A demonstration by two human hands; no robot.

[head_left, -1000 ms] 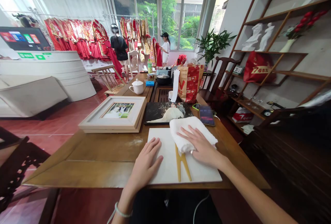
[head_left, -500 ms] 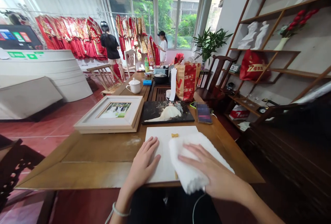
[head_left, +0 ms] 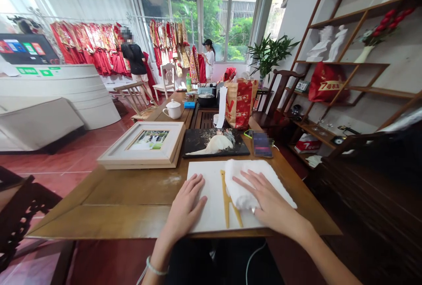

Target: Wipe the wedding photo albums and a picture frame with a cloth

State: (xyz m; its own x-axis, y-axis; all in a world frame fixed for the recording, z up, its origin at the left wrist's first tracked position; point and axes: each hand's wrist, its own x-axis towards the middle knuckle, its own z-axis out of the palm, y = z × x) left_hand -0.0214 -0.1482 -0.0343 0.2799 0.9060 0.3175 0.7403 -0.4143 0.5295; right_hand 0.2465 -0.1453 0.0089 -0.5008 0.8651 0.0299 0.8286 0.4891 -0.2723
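Observation:
A white board [head_left: 205, 195] lies flat at the table's near edge, with a forked yellowish strip [head_left: 226, 199] running down its middle. My left hand [head_left: 189, 201] rests flat on the board's left part, fingers stretched out, holding nothing. On the right side of the board is a bunched white cloth [head_left: 242, 168]. My right hand [head_left: 263, 193] presses on it from above with spread fingers; its thumb is mostly out of sight. The cloth covers much of the board's right part.
Beyond the board lie white picture frames [head_left: 112, 156], a dark photo panel [head_left: 198, 138] and a phone [head_left: 263, 145]. Farther back on the wooden table [head_left: 132, 193] stand a lidded white cup [head_left: 172, 109] and a paper bag [head_left: 239, 105]. Two people stand near hanging red garments.
My right hand has pushed the cloth away from me, up the board, uncovering the forked strip. My left hand stays in place on the board.

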